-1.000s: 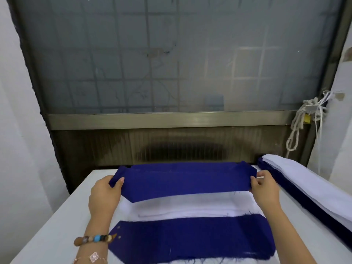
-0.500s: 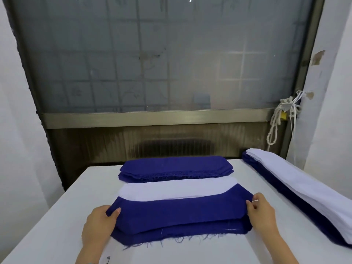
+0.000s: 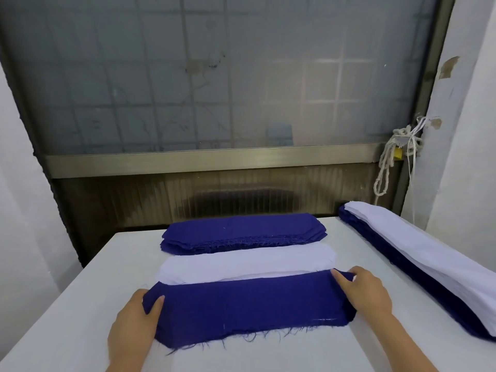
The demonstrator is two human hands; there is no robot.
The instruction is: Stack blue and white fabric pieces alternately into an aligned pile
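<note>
bare strip of white table [image 3: 75,304] ran down the left side, narrower bare lane lay between the blue piece [image 3: 247,304] and the long fabric pile [image 3: 434,264] on the right, blue stack [image 3: 241,230] and white stack [image 3: 247,261] blocked the middle, window frame [image 3: 209,159] walled the far edge

This looks like a small garment-cutting workshop. A plain white tabletop [image 3: 67,304] carries bundles of identically cut, frayed-edged cloth: a blue stack [image 3: 241,229] at the far edge and a long blue-and-white pile [image 3: 429,253] on the right, below a grimy frosted window [image 3: 214,89].
</note>
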